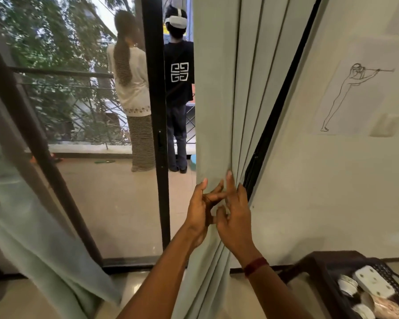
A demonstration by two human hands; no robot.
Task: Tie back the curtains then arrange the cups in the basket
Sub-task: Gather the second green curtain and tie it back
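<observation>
The pale green right curtain [217,111] hangs gathered in folds beside the black door frame. Both my hands are at its lower part. My left hand [199,209] lies against the curtain's left edge with thumb and fingers stretched out. My right hand [236,217] has its straight fingers pressed up into the folds, and the two hands' fingers cross in the middle. No tie-back is visible. A second pale green curtain [32,226] hangs loose at the far left. At the bottom right a dark basket [392,272] holds white cups [347,284] and a white lid-like piece.
A sliding glass door with a black frame [156,111] looks onto a balcony where two persons [134,84] stand with their backs to me. A wall with a line drawing [355,93] is on the right. The basket sits on a dark stool [313,263].
</observation>
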